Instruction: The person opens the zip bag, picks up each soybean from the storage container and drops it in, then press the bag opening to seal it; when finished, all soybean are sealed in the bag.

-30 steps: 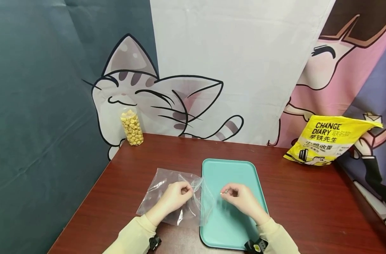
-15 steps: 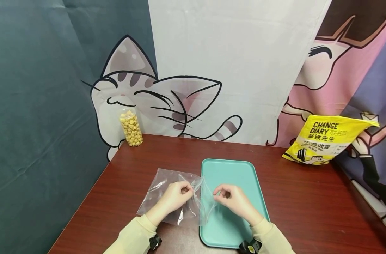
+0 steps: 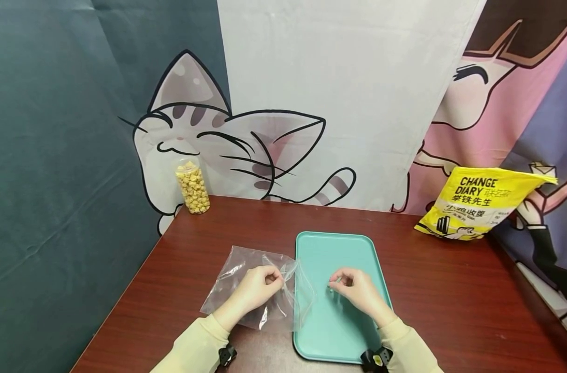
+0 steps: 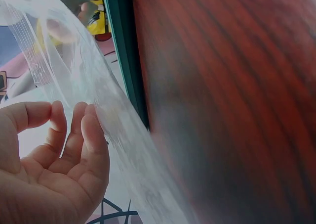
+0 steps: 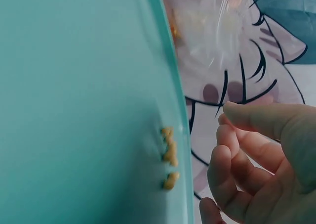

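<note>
My left hand (image 3: 260, 285) pinches a clear plastic bag (image 3: 232, 280) near its mouth, thumb against fingertips; the left wrist view shows the bag's film (image 4: 118, 120) beside the fingers. The bag lies flat on the table, its mouth overlapping the left side of a teal tray (image 3: 336, 248). Over that tray hovers my right hand (image 3: 358, 292), fingers loosely bent, thumb and index tips close together, with nothing visible between them. Several small tan, knobbly pieces (image 5: 170, 152) lie near the tray's edge in the right wrist view.
At the table's (image 3: 246, 223) far left corner stands a clear jar (image 3: 193, 189) of yellow popcorn-like pieces. A yellow snack bag (image 3: 474, 204) stands at the back right. Behind the table hangs a cloth (image 3: 358, 103) with cartoon cats.
My right hand moved left to the bag's mouth, then back right over the tray. A tiny piece showed at its fingertips one second ago. My left hand and the bag stayed put.
</note>
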Demonstrator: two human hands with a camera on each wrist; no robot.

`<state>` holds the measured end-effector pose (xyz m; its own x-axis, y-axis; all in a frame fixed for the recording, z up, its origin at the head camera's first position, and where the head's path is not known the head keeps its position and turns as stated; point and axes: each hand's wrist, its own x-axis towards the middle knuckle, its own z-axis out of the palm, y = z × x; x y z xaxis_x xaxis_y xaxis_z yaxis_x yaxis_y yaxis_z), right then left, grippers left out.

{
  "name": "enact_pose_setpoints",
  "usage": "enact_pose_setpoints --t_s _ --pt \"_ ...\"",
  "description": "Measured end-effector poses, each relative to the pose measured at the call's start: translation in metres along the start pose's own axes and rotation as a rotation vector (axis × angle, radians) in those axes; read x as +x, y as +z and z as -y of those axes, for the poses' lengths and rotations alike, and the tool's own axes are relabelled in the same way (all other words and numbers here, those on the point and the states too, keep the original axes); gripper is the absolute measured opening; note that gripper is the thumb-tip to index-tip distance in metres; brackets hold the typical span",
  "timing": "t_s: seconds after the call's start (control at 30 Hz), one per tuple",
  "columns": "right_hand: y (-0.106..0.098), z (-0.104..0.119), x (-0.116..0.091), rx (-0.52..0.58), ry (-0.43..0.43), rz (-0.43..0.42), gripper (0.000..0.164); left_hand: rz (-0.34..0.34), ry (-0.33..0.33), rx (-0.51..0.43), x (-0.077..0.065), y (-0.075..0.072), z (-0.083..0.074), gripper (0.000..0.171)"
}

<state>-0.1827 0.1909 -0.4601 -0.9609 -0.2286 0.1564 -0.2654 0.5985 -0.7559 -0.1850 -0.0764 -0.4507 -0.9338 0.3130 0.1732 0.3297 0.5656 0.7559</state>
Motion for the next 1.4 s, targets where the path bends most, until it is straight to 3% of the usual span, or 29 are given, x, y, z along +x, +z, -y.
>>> enact_pose_setpoints --t_s 0.3,0.7,1.03,1.4 --pt "-0.015 -0.018 0.0 -0.103 0.122 -0.012 0.005 0.006 0.004 0.007 0.0 0.0 0.0 0.01" --pt "-0.024 -0.028 -0.003 -0.216 0.266 0.06 0.016 0.001 0.007 0.002 0.001 -0.001 -0.001 0.011" --pt "-0.022 -0.023 -0.003 -0.306 0.282 0.077 0.018 0.003 0.0 0.0 -0.001 -0.001 0.001 0.012" --pt "-0.024 -0.026 -0.003 -0.249 0.241 0.079 0.014 -0.001 -0.007 0.003 0.0 -0.001 0.001 0.012"
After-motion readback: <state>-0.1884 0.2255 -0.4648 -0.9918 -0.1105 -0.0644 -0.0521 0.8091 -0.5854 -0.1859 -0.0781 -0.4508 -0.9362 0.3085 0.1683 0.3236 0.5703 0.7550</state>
